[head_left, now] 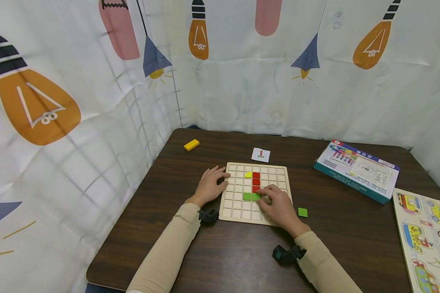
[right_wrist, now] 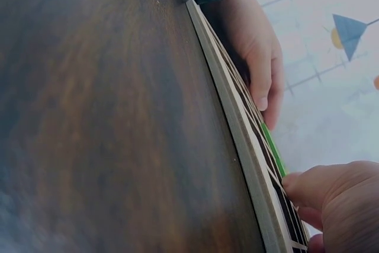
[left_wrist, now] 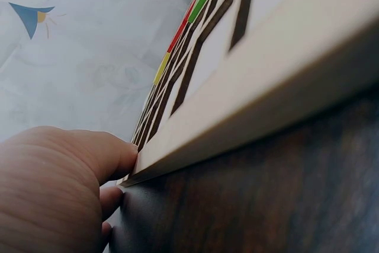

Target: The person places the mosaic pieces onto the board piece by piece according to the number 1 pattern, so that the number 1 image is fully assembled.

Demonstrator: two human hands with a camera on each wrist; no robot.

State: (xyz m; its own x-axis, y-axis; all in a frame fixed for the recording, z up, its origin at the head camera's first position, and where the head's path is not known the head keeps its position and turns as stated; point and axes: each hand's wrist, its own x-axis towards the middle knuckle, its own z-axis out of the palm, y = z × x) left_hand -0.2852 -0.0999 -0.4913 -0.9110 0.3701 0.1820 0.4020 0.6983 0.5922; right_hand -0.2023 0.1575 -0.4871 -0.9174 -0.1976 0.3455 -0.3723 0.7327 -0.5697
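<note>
A square wooden grid board (head_left: 235,212) lies flat on the table. On it sit a yellow tile (head_left: 248,175), a column of red tiles (head_left: 256,182) and green tiles (head_left: 247,196) below. My right hand (head_left: 278,205) is over the board's lower right part, thumb and forefinger bent about the right-hand green tile (head_left: 255,197). In the right wrist view the thumb touches the end of a green tile (right_wrist: 273,148); the other fingertips are partly hidden. With fairly straight fingers, my left hand (head_left: 210,186) rests against the board's upper left edge, its fingertips touching the rim (left_wrist: 177,157).
Right of the board lies a loose green tile (head_left: 302,212). A small pattern card (head_left: 260,155) is behind the board, and a yellow block (head_left: 191,145) at the back left. On the right are a game box (head_left: 357,171) and a picture board (head_left: 407,215).
</note>
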